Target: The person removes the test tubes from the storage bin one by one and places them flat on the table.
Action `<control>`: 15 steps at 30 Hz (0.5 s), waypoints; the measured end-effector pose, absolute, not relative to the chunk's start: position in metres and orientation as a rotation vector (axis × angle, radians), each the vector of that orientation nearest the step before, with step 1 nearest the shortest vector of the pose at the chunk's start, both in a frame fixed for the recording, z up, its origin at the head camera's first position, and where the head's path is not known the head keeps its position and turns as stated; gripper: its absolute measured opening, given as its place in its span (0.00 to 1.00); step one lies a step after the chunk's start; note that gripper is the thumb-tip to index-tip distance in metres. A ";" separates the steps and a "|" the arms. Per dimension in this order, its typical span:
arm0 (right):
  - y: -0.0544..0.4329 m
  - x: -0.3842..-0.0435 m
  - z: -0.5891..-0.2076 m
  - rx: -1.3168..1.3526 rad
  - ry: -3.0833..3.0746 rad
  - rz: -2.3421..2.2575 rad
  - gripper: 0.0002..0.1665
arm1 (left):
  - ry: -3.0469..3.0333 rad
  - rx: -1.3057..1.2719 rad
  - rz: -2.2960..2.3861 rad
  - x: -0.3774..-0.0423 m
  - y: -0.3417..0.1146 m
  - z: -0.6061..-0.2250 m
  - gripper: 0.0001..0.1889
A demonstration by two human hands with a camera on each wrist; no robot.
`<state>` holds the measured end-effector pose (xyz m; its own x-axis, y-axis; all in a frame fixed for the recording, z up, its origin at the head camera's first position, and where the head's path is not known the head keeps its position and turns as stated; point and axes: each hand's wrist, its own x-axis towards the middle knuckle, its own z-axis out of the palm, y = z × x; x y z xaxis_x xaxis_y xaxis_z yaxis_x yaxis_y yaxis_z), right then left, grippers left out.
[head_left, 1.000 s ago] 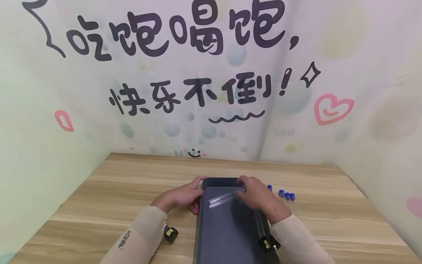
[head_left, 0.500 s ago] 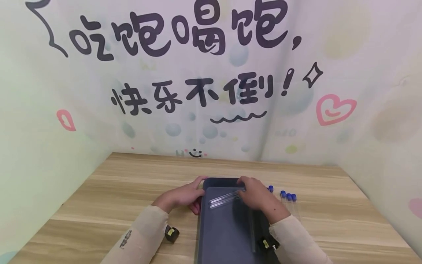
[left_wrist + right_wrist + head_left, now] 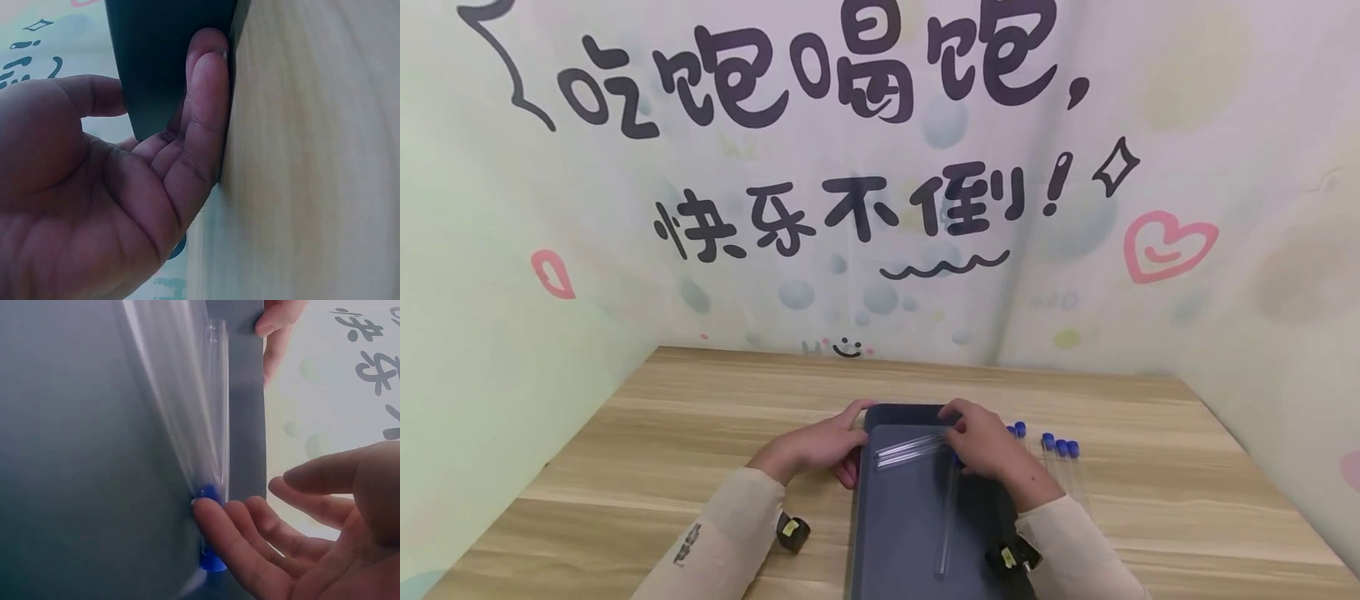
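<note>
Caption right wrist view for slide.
Right hand at blue-capped clear tubes over a grey tray, left hand at its edge.

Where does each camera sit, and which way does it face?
Head: worn on the head, facing forward-down at tray and tubes; left grip, right grip, sleeves show.
Left wrist: worn there, facing the tray's edge; only the left grip shows.
Right wrist: worn there, facing tubes and tray; right grip and left fingers show.
Head and right wrist share the tubes.

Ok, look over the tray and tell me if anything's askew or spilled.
One clear tube by the right hand points along the grey tray, while the other tubes near its far end lie roughly crosswise, so it looks askew. No spill or breakage shows.
</note>
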<state>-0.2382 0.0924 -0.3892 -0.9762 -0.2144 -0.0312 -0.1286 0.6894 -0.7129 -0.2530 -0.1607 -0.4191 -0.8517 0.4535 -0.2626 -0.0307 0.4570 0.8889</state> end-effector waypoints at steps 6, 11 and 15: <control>0.093 -0.240 -0.396 -0.267 2.717 -1.274 0.18 | 2.247 0.349 1.371 -0.252 -0.159 -0.419 0.32; 0.093 -0.241 -0.399 -0.255 2.650 -1.351 0.19 | 2.251 0.355 1.373 -0.252 -0.158 -0.418 0.31; 0.093 -0.242 -0.402 -0.240 2.584 -1.410 0.20 | 2.242 0.348 1.372 -0.253 -0.159 -0.418 0.31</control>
